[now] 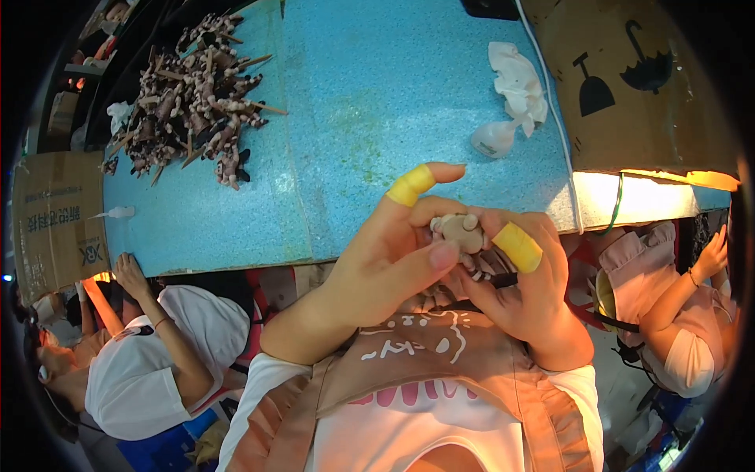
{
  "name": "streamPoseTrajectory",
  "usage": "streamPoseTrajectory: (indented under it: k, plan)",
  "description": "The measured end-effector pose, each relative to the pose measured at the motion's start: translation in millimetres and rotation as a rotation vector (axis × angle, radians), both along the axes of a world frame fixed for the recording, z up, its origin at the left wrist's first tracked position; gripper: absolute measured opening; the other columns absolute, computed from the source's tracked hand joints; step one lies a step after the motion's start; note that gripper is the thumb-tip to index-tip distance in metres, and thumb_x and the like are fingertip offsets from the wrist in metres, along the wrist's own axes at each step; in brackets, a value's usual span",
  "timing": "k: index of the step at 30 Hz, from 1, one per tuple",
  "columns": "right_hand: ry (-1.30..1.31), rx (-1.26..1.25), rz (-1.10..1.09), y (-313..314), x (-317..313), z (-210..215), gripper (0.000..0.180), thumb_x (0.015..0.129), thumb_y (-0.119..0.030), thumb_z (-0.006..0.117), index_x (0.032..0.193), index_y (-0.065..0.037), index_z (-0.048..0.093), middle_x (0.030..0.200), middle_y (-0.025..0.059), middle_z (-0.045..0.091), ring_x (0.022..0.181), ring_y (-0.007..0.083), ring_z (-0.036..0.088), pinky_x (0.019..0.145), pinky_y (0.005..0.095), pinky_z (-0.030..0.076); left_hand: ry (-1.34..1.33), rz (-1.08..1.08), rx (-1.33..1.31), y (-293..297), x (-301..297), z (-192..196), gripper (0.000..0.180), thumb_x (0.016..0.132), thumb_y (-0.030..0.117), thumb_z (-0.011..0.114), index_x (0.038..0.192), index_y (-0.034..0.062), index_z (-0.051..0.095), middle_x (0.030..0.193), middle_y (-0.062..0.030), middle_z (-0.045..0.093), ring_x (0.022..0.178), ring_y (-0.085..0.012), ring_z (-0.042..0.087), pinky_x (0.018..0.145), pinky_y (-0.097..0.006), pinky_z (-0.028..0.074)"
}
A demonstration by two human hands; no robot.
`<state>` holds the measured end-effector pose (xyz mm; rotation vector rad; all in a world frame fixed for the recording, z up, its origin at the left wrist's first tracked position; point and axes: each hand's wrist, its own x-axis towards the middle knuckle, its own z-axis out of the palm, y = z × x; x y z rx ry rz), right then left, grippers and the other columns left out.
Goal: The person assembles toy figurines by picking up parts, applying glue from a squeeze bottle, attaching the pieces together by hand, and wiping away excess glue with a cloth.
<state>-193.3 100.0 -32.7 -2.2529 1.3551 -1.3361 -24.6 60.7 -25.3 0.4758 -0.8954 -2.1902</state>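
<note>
Here, fingers of the left hand and right hand grasp a figurine at center; a nozzle-tipped bottle and cardboard box, contents unseen, sit at left.

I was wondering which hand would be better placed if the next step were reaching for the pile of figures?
Probably the left hand: it is nearer the pile, while the right hand lies farther away. Both are holding the small figure, though.
</note>
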Motion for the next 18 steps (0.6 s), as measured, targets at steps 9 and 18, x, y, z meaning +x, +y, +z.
streamPoseTrajectory:
  k: [9, 18]
  plan:
    - [0.144, -0.191, -0.018, -1.5, 4.7, -8.9, 0.059, 0.069, -0.011, 0.063, 0.124, -0.004, 0.043, 0.099, 0.0033, 0.059, 0.072, 0.0143, 0.058, 0.060, 0.0267, 0.033, -0.020, -0.041, 0.067, -2.5, 6.1, 0.6, 0.054, 0.080, -0.006, 0.048, 0.129, 0.0037, 0.027, 0.108, -0.0066, 0.049, 0.095, -0.0122, 0.051, 0.084, -0.027, 0.042]
    - [0.216, 0.004, 0.081, -9.4, 2.5, 3.8, 0.056, 0.066, -0.017, 0.070, 0.116, -0.006, 0.047, 0.098, 0.0056, 0.057, 0.079, 0.0182, 0.057, 0.063, 0.0294, 0.037, -0.092, 0.004, 0.054, -7.5, 7.4, 2.1, 0.051, 0.079, -0.006, 0.048, 0.126, 0.0027, 0.029, 0.104, -0.0060, 0.050, 0.090, -0.0112, 0.050, 0.081, -0.026, 0.041]
